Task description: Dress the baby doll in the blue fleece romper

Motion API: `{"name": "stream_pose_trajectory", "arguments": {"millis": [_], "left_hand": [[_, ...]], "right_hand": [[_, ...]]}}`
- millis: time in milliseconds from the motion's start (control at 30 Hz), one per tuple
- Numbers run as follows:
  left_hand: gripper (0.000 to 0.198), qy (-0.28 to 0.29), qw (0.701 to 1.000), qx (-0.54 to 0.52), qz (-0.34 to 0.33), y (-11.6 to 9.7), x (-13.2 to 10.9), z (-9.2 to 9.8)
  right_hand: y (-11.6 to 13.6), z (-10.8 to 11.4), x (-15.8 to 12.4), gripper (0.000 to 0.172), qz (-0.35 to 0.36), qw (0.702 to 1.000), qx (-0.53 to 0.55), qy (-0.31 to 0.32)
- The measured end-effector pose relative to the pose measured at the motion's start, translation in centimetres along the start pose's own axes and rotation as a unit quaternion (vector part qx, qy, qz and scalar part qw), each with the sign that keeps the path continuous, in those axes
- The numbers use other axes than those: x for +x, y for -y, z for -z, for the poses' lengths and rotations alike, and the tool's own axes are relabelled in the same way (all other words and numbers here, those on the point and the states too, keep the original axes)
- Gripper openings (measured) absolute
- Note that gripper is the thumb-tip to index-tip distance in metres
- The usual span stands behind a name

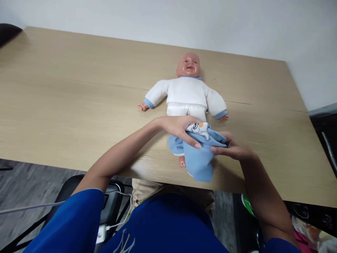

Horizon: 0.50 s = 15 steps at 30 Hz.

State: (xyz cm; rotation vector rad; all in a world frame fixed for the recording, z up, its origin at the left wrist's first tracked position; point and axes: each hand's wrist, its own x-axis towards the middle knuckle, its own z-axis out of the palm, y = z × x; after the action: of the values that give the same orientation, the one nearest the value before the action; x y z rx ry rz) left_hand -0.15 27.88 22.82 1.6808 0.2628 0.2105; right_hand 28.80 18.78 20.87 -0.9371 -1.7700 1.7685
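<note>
L hand (180, 127) & R hand (235, 147) are gripping a bunched blue garment (199, 158) above a dressed baby doll (187, 92) lying face-up on a wood-grain table (79, 95), prob. sorting the fabric; next move's likely needing both hands spreading it.

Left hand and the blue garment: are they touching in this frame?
Touching. The head view shows the left hand with its thumb lying on the blue garment, no gap visible.

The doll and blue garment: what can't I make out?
Head view throughout:
Second foot of the doll: hidden by the blue garment.
Some fingers of the right hand: behind the garment.
Full cartoon print: partly lost in folds.
Dark object: cut off by left edge.
</note>
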Motion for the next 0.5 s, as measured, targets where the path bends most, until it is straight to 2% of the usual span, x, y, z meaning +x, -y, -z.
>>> {"name": "stream_pose_trajectory", "arguments": {"millis": [133,200,233,300,400,467,500], "left_hand": [[0.039,0.11,0.993,0.017,0.03,0.2,-0.4,0.7],[0.039,0.122,0.992,0.021,0.034,0.2,-0.6,1.0],[0.039,0.113,0.993,0.019,0.029,0.2,-0.6,1.1],[0.037,0.078,0.997,0.013,0.014,0.1,-0.6,1.3],[0.039,0.027,1.0,-0.001,0.0,-0.1,-0.4,1.2],[0.041,0.033,0.999,-0.01,0.004,-0.1,-0.3,1.1],[0.04,0.05,0.999,-0.014,0.009,-0.1,-0.3,1.0]], "right_hand": [[-0.6,-0.7,-0.3,0.047,0.016,0.985,0.089,-0.148],[-0.6,-0.7,-0.3,0.047,0.008,0.982,0.091,-0.163],[-0.5,-0.5,-0.3,0.047,0.002,0.987,0.079,-0.139],[-0.2,-0.1,-0.2,0.045,-0.01,0.998,0.04,-0.046],[0.1,0.3,-0.3,0.039,-0.021,0.996,-0.022,0.085],[0.0,0.3,-0.5,0.04,-0.019,0.994,-0.027,0.106],[-0.1,0.2,-0.5,0.042,-0.014,0.995,-0.014,0.095]]}}
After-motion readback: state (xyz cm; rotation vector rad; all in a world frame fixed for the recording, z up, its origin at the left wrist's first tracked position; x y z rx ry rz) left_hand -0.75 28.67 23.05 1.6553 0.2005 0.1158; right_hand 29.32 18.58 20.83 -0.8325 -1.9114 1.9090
